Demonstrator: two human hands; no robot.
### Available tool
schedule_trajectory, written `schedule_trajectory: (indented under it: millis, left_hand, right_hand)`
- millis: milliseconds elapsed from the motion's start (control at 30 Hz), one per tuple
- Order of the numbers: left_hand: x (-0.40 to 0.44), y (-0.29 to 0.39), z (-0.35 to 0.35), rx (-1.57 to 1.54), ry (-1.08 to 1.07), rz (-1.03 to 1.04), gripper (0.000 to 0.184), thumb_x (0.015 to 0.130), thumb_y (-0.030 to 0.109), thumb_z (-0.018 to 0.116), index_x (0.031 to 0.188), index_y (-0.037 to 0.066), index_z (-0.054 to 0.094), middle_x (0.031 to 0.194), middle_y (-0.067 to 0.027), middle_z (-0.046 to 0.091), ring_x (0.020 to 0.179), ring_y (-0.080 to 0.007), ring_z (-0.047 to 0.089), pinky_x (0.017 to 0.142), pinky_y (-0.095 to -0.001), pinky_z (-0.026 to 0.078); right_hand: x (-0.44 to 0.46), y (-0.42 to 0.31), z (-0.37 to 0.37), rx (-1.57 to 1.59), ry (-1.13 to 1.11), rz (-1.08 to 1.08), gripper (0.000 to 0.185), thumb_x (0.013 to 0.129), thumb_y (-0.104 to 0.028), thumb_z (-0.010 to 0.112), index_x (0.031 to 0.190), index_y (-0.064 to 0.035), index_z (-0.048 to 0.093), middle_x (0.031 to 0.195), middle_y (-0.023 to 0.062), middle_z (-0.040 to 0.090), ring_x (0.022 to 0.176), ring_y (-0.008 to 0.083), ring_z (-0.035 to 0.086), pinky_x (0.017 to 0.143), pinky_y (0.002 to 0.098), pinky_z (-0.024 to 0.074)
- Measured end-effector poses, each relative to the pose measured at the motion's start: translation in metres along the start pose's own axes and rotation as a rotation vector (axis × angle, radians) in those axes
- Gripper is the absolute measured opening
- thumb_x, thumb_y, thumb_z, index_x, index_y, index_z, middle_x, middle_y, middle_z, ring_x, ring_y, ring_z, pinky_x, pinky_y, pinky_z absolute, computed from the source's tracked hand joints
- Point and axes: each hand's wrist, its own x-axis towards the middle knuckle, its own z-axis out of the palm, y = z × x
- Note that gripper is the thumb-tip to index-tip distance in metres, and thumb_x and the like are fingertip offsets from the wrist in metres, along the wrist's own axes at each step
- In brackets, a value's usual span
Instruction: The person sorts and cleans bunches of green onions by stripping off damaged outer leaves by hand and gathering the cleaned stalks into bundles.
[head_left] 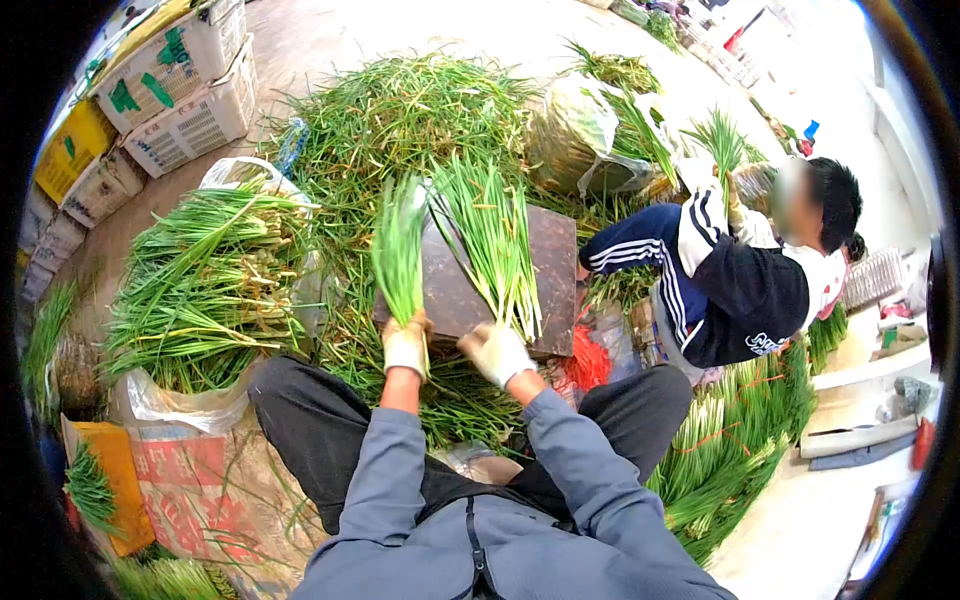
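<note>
My left hand [406, 346], in a white glove with bare fingertips, is closed around the stem ends of an upright bunch of garlic chives [400, 255], whose leaves are blurred. My right hand [497, 353], gloved the same way, is just right of it at the near edge of a dark brown board [552, 255]. Its fingers point left and are smeared, so their grip is unclear. A second pile of garlic chives [490, 235] lies on the board, stem ends close to my right hand.
Loose leaves [400, 110] heap behind the board. A bag of chives [210, 285] stands left, tied bundles [735, 430] right. Red ties [585, 360] hang by the board's right corner. A seated co-worker [740, 270] holds chives. White crates [190, 115] are stacked far left.
</note>
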Motion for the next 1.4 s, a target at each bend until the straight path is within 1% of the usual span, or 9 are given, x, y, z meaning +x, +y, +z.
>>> schedule_trajectory:
  millis: [233,367,533,967,1033,1100,1133,1267,1400]
  left_hand:
    - [-0.018,0.013,0.016,-0.119,-0.007,-0.178,0.023,0.09,0.024,0.074,0.089,0.012,0.054,0.058,0.0037,0.041,0.042,-0.0099,0.038,0.038,-0.0272,0.03]
    - [-0.022,0.004,0.015,-0.069,-0.059,-0.147,0.021,0.085,0.017,0.078,0.095,0.006,0.064,0.058,-0.0005,0.051,0.039,-0.0107,0.041,0.037,-0.0277,0.03]
    - [-0.026,0.002,0.023,0.053,-0.142,-0.22,0.029,0.081,0.023,0.083,0.097,0.006,0.066,0.069,-0.0013,0.062,0.043,-0.01,0.044,0.041,-0.0271,0.035]
    - [-0.028,0.001,0.016,0.019,-0.129,-0.26,0.016,0.093,0.02,0.067,0.099,0.005,0.067,0.075,-0.0054,0.068,0.042,-0.0118,0.045,0.039,-0.0269,0.037]
    - [-0.032,0.005,0.014,-0.009,-0.218,-0.272,0.022,0.096,0.02,0.059,0.109,0.004,0.065,0.085,-0.0054,0.07,0.048,-0.0108,0.047,0.044,-0.0259,0.041]
    - [-0.033,0.005,0.013,-0.003,-0.228,-0.27,0.022,0.096,0.02,0.06,0.109,0.004,0.065,0.083,-0.0048,0.069,0.05,-0.011,0.048,0.045,-0.0265,0.042]
    - [-0.033,0.004,0.012,0.003,-0.239,-0.27,0.023,0.095,0.02,0.06,0.11,0.004,0.065,0.082,-0.0042,0.068,0.051,-0.0112,0.049,0.046,-0.027,0.043]
    - [-0.032,0.002,0.012,0.036,-0.161,-0.297,0.022,0.095,0.023,0.061,0.107,0.004,0.066,0.077,-0.0025,0.064,0.053,-0.0122,0.049,0.047,-0.0275,0.044]
    - [-0.032,0.008,0.011,0.016,-0.196,-0.282,0.022,0.094,0.026,0.065,0.098,0.005,0.065,0.073,-0.0031,0.062,0.051,-0.0123,0.051,0.044,-0.0282,0.041]
  right_hand:
    - [0.035,0.052,-0.004,-0.343,0.107,0.261,0.038,0.081,-0.039,0.071,0.095,-0.0033,0.069,0.089,0.0225,0.071,0.087,0.0413,0.068,0.08,0.0479,0.0549]
    - [0.007,0.036,0.003,0.049,0.291,0.149,0.039,0.078,-0.037,0.076,0.087,0.0001,0.066,0.079,0.0199,0.069,0.075,0.0332,0.07,0.071,0.0406,0.055]
    - [-0.027,0.009,0.022,0.289,0.103,0.034,0.042,0.076,-0.035,0.082,0.082,0.0006,0.061,0.071,0.013,0.063,0.066,0.0202,0.06,0.064,0.0341,0.0503]
    - [-0.003,0.057,0.013,0.673,0.347,0.124,0.028,0.086,-0.017,0.074,0.101,0.0014,0.059,0.072,0.0042,0.063,0.049,0.0096,0.054,0.045,0.0251,0.0444]
    - [-0.002,0.05,0.007,0.683,0.184,0.185,0.036,0.087,-0.02,0.073,0.11,0.0035,0.059,0.08,0.0085,0.067,0.059,0.0134,0.062,0.055,0.0273,0.0506]
    - [-0.007,0.035,0.003,-0.023,0.332,0.018,0.05,0.086,-0.027,0.073,0.121,0.0045,0.057,0.094,0.0163,0.071,0.08,0.0239,0.069,0.074,0.033,0.0549]
    - [-0.007,0.026,-0.001,0.091,0.339,0.002,0.062,0.082,-0.034,0.075,0.129,0.0033,0.055,0.111,0.0222,0.068,0.103,0.0336,0.067,0.09,0.0376,0.0515]
    - [0.009,0.006,0.007,0.132,0.129,-0.165,0.063,0.08,-0.032,0.076,0.129,0.0036,0.056,0.111,0.0223,0.068,0.102,0.0349,0.067,0.089,0.0382,0.0519]
    - [0.01,-0.003,0.013,0.156,-0.012,-0.145,0.034,0.086,-0.025,0.072,0.112,-0.0043,0.067,0.097,0.0172,0.071,0.088,0.0308,0.069,0.079,0.0365,0.0535]
